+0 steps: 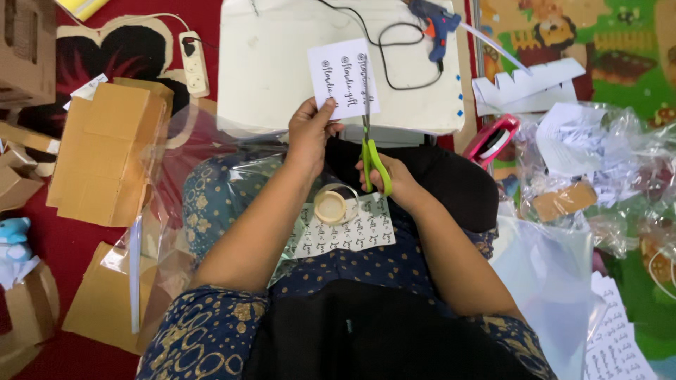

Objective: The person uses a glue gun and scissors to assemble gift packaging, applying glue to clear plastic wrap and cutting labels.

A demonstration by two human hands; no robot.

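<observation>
My left hand [310, 131] pinches the lower edge of a small white paper sheet [339, 76] with cursive print, held up over the low white table [267, 77]. In my right hand [394, 179] are green-handled scissors [367, 137], their blades pointing up and cutting into the right part of that sheet. On my lap lie a roll of tape [336, 204] and a larger printed label sheet [348, 229], just below both hands.
A blue glue gun [435, 24] with a black cord lies on the table's far side. A power strip [194, 62] and flattened cardboard [105, 151] sit to the left. Clear plastic bags with paper scraps [598, 162], a pink tape dispenser [491, 139] and printed sheets [620, 338] crowd the right.
</observation>
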